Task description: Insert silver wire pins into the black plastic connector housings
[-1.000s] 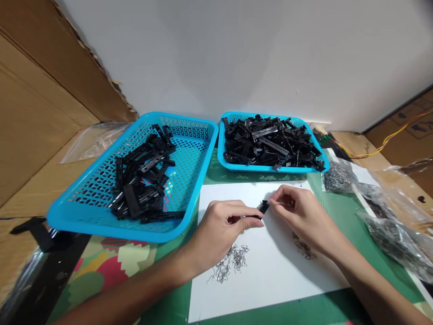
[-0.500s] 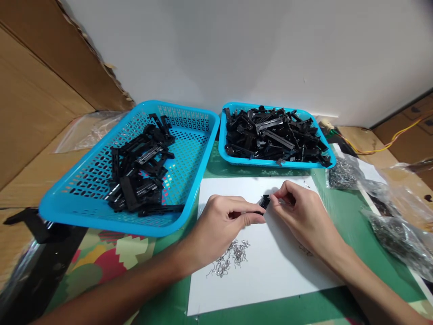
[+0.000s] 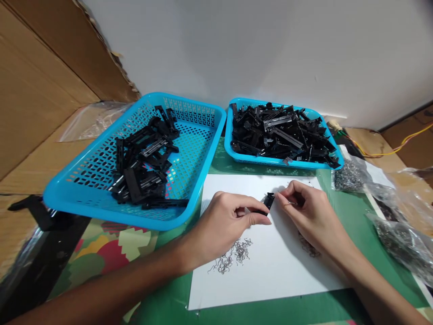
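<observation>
My left hand pinches a black plastic part between thumb and fingers, above the white sheet. Just right of the part's end, my right hand is closed in a pinch. A thin wire piece shows at its fingertips, its shape mostly hidden. Below my left hand lies a loose pile of small bent wire pieces. A second pile of small metal pieces is partly covered by my right hand and wrist.
A blue basket with several black parts stands at the left. Behind the sheet, a smaller blue basket is heaped with similar parts. Plastic bags of small metal pieces lie at the right, near yellow wires. A wall rises behind.
My right hand has drawn slightly away from the black part, leaving a small gap and showing more of its end. The whole view has shifted a little.
</observation>
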A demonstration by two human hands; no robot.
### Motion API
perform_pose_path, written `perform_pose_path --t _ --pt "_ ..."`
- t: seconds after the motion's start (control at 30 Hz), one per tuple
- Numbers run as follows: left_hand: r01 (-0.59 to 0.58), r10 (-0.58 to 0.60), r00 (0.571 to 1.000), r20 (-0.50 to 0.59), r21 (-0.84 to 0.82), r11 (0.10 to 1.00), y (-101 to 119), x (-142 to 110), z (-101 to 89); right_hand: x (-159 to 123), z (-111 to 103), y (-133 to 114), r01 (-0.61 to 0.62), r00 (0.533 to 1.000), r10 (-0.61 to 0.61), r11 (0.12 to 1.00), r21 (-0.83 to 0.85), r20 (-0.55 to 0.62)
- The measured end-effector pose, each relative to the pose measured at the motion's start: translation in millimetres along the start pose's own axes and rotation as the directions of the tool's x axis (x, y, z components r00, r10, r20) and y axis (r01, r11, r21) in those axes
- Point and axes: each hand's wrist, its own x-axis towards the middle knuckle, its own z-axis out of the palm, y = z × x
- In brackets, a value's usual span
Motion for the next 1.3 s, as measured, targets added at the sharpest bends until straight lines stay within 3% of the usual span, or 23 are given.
perform_pose_path --t 0.17,0.27,0.4,0.5,0.63,0.9,1.1,1.3 --pt "-0.001 0.001 1.0 -0.001 0.006 1.0 -0.9 -0.1 0.4 -0.3 0.6 3.5 -0.016 0.999 0.018 0.999 0.037 -0.047" --pt "-0.011 0.011 1.0 -0.018 0.017 1.0 -0.7 0.6 -0.4 -1.0 -0.1 4.0 -0.01 1.0 0.012 0.993 0.114 -0.014" --pt "-0.021 0.016 0.995 -0.098 -0.042 0.999 -1.2 1.7 -0.6 -6.1 -1.8 1.7 0.104 0.993 -0.094 0.98 0.168 -0.071" --pt "-0.034 0.016 0.987 -0.157 -0.113 0.993 -2.5 1.7 0.0 -11.1 -0.3 -1.5 0.321 0.937 -0.295 0.939 0.121 -0.189" --pt "-0.062 0.05 0.986 -0.159 -0.074 0.995 -4.0 0.2 0.1 -14.7 3.7 -8.1 0.57 0.805 -0.55 0.821 0.03 -0.22" --pt "-0.113 0.114 0.984 -0.137 0.016 0.993 -0.4 -1.3 0.9 -15.1 2.4 -13.9 0.687 0.716 -0.686 0.725 -0.043 -0.126" --pt "-0.097 0.104 0.987 -0.127 0.061 0.993 -4.6 -3.1 1.3 -17.0 3.0 -6.3 0.689 0.722 -0.691 0.723 -0.053 -0.041" --pt "-0.108 0.114 0.988 -0.104 0.062 0.992 -4.6 -3.8 0.9 -16.9 2.3 -9.2 0.661 0.75 -0.661 0.748 0.054 -0.028"
